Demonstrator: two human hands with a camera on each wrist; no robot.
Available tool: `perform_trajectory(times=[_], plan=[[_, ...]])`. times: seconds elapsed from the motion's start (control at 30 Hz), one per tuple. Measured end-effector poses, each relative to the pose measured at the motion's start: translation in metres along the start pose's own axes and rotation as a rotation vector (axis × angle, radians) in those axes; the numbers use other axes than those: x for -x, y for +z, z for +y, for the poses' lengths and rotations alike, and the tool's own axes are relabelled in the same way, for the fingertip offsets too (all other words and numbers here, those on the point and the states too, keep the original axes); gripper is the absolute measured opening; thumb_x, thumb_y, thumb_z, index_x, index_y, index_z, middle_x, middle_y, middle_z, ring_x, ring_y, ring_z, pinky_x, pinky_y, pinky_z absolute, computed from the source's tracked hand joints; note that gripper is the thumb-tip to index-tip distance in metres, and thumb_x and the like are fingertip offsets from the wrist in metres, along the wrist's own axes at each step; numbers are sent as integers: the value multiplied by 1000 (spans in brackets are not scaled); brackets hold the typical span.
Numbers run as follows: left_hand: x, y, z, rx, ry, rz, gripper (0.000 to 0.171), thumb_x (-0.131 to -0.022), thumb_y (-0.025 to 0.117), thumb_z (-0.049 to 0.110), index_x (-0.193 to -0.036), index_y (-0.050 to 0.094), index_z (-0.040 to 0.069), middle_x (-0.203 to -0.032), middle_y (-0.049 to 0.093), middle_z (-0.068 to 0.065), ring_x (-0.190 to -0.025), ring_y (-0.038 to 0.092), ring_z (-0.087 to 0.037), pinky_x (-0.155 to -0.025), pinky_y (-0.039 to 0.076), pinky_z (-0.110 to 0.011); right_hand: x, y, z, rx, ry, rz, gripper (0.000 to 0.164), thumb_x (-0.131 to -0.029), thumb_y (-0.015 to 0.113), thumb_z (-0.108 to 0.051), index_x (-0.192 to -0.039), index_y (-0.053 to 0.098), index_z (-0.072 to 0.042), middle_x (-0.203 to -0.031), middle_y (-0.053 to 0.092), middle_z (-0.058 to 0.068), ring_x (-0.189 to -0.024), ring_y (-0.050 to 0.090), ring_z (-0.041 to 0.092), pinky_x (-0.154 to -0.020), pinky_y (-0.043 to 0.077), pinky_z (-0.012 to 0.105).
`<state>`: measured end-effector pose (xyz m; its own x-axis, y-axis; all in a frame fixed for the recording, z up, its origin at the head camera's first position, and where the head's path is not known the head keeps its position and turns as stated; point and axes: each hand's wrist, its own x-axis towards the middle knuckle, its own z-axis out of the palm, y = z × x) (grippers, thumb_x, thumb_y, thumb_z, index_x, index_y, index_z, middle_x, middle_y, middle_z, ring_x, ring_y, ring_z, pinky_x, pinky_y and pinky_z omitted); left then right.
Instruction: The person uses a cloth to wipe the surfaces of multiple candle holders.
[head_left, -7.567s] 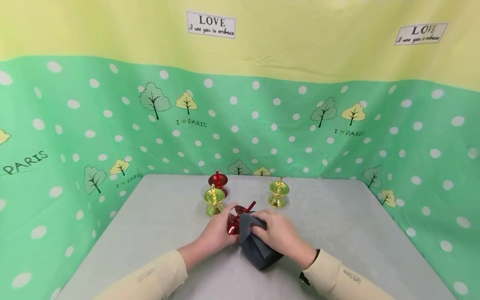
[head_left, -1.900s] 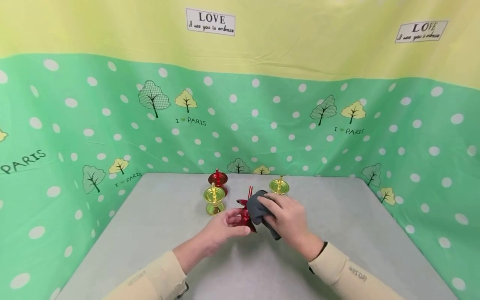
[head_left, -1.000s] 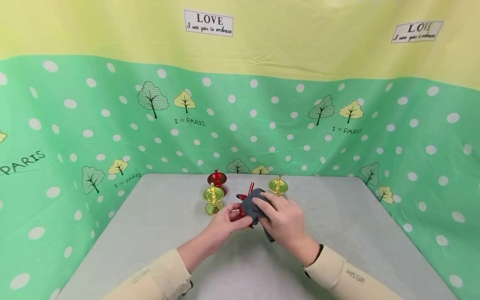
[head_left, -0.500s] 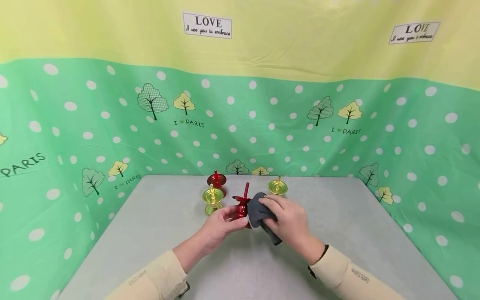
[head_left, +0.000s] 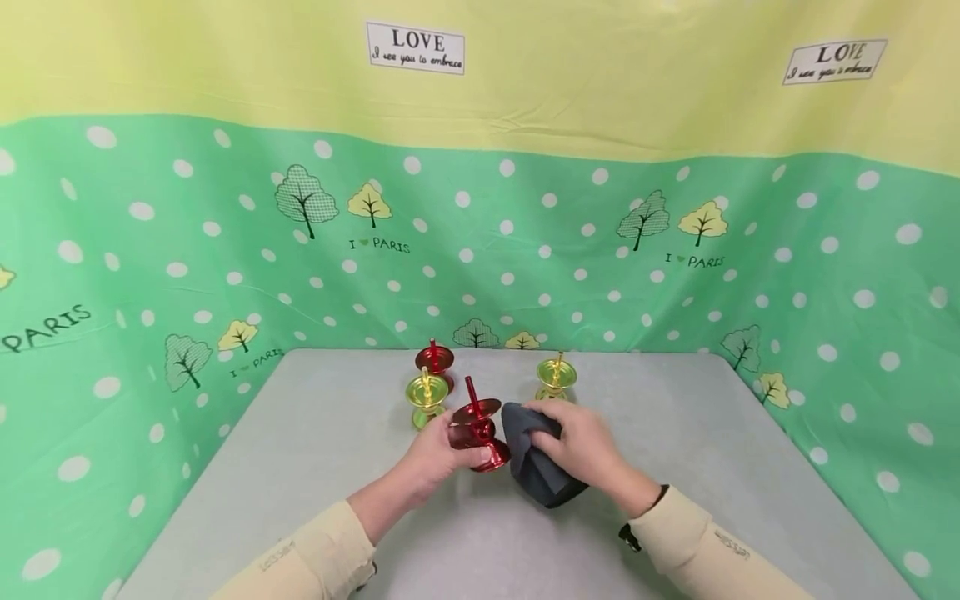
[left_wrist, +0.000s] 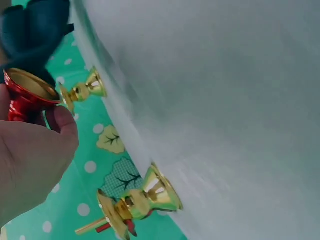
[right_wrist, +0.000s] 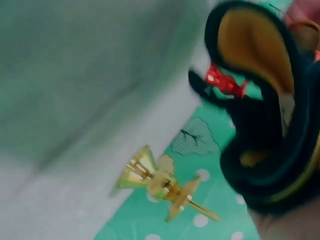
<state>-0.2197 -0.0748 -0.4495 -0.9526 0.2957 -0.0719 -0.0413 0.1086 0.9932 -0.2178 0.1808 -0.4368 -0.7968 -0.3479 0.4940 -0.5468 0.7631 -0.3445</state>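
Observation:
My left hand point(head_left: 435, 458) grips a shiny red candlestick point(head_left: 486, 454) by its lower part, thumb in front. The candlestick is held leaning a little left, with its thin stem up. In the left wrist view, the hollow underside of its base point(left_wrist: 31, 85) shows. Just to the right, my right hand point(head_left: 588, 442) pinches a folded dark grey cloth point(head_left: 543, 479), which hangs down below the fingers. A narrow gap separates cloth and candlestick in the head view. The right wrist view shows the bunched cloth point(right_wrist: 240, 122) close up, blurred.
Behind my left hand stands a gold candlestick point(head_left: 426, 392), partly covering another red candlestick point(head_left: 434, 358). A second gold candlestick point(head_left: 557, 375) stands beyond my right hand. The grey tabletop point(head_left: 645, 392) ends at a green dotted curtain point(head_left: 517, 250).
The cloth has come off the red candlestick and moved right and down, now spread lower. My left hand has turned the candlestick, tipping its top left and bringing its base into view.

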Motion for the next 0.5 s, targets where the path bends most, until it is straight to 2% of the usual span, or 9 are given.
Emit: perform_trajectory(times=[0.13,0.2,0.27,0.37,0.43,0.5], plan=[[-3,2,-5,-62,7,14,60,-85,86,1,-139,62,0,-127,77,-18,-117,73,-27,-104,58,-47,0,-5,-7,-166,38,-137,37,-92,81,-14,-129,77,-15,-126,79,7,-104,74,18,-82,58,30],[-4,5,-9,-87,15,12,60,-83,88,2,-138,62,-1,-126,77,-16,-115,73,-24,-104,57,-43,1,-3,-12,-197,60,-181,38,-93,80,-15,-131,76,-14,-127,78,7,-107,73,17,-85,58,30],[-4,6,-13,-67,8,-8,60,-82,86,1,-137,61,-3,-124,78,-13,-110,72,-18,-99,58,-36,2,1,-17,-190,87,-199,40,-92,81,-18,-131,75,-12,-128,78,7,-113,74,19,-91,60,35],[-3,7,-19,76,-38,-69,60,-82,75,-2,-138,55,-7,-123,76,-8,-103,68,-11,-90,55,-25,3,7,-23,-144,130,-193,41,-90,84,-20,-129,76,-12,-128,78,6,-116,74,22,-94,61,42],[-3,6,-22,193,-79,-115,62,-82,69,0,-141,52,-10,-123,75,-7,-100,66,-9,-88,54,-23,3,11,-24,-129,156,-198,40,-90,84,-21,-128,76,-12,-127,78,5,-116,74,23,-95,60,45],[-2,5,-24,280,-119,-149,62,-87,67,3,-144,49,-12,-127,74,-8,-101,67,-8,-88,55,-23,3,14,-23,-117,170,-215,38,-91,84,-23,-127,76,-13,-126,78,5,-114,74,23,-93,60,45]])
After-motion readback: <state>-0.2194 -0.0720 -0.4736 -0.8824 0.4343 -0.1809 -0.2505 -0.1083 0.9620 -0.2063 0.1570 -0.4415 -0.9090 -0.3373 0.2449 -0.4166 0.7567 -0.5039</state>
